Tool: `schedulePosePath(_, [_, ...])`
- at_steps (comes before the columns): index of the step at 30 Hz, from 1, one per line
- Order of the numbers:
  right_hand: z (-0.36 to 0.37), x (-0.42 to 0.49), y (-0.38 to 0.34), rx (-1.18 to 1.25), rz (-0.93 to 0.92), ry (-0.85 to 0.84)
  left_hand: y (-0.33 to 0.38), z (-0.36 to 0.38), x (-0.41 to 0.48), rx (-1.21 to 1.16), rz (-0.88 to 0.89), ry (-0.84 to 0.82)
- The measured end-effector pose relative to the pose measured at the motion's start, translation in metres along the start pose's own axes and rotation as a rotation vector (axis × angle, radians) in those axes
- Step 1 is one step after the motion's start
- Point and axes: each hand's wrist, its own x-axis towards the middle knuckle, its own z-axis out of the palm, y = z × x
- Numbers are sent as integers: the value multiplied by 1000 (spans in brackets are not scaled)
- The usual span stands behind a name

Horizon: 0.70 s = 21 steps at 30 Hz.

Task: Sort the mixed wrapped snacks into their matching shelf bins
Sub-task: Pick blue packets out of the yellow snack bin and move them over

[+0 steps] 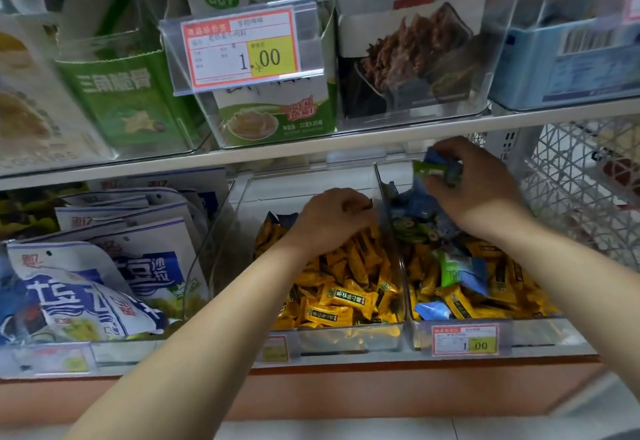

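Fingers (pixel 437 186) of right hand (pixel 479 190) pinch small green and blue foil-wrapped snacks (pixel 434 169) above right clear plastic bin (pixel 554 335), left hand (pixel 332 218) curls round yellow wrapped candies (pixel 346 297) in middle bin (pixel 346 340) — loose bunch may slip back among yellows.

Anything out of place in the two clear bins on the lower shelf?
Yes. The right bin is mixed: a green packet and a blue packet lie among yellow snacks. The middle bin looks nearly all yellow. The right hand grips more green and blue packets.
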Motion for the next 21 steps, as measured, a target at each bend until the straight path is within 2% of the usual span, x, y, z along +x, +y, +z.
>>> schedulePosePath(3, [-4,3,16,-385,117,-123,-1,12,11,108,-3,-240])
schedulePosePath(5, [-2,2,12,-535,128,-141,-9,11,14,165,-27,-318])
schedulePosePath(8, [6,-1,-11,-335,-24,-164,-25,-1,8,321,13,-319])
schedulePosePath(10, [18,-6,-25,-241,-142,-297,-35,-9,-2,389,4,-318])
schedulePosePath(12, [33,-11,-30,-249,-201,-465,-45,-19,-11,421,-3,-301])
schedulePosePath(15, [49,-13,-25,-303,-201,-618,-56,-40,-20,455,-31,-252])
schedulePosePath(21, [53,-15,-18,-279,-130,-651,-54,-73,-12,636,-213,-375])
